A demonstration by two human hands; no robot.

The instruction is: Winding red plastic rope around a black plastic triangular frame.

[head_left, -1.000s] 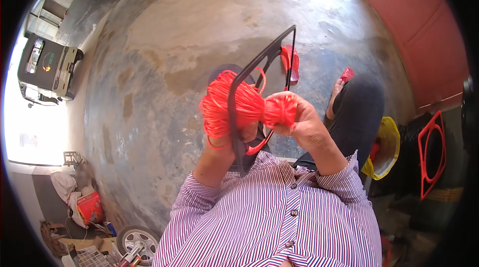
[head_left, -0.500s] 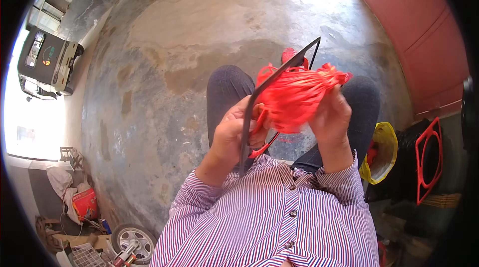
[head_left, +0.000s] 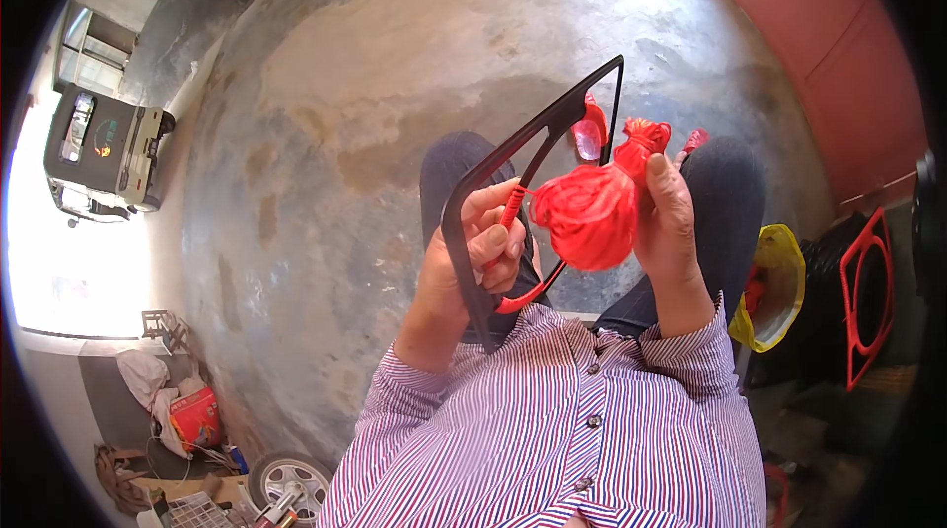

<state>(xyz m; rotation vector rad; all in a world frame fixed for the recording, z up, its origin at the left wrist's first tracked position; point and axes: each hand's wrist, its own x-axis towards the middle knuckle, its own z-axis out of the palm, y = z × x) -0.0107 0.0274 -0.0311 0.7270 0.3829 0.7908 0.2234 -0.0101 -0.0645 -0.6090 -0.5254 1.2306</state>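
My left hand (head_left: 483, 242) grips a thin black frame (head_left: 501, 145) with an angular outer edge and a curved inner bar, tilted in front of my lap. Part of the inner bar is wound tightly with red cord (head_left: 514, 205), and my fingers close around it there. A stretch of red also covers the bar lower down. A strand runs from the wound part to a bundled hank of red cord (head_left: 589, 219). My right hand (head_left: 671, 217) holds this hank near its gathered neck, thumb up; most of its fingers are hidden behind the cord.
At my right stand a yellow-rimmed bag (head_left: 774, 281) with red material inside and a red frame (head_left: 868, 301). A red panel (head_left: 809, 45) rises beyond. On the left are a parked vehicle (head_left: 104, 148), a red bag (head_left: 195, 418) and a wheel (head_left: 291, 484). Red shoes (head_left: 592, 129) show beyond the frame.
The hank, earlier spread and blurred across the frame, now hangs rounder and lower beside my right hand. The frame has turned, showing more of its inner opening. My left hand keeps its grip.
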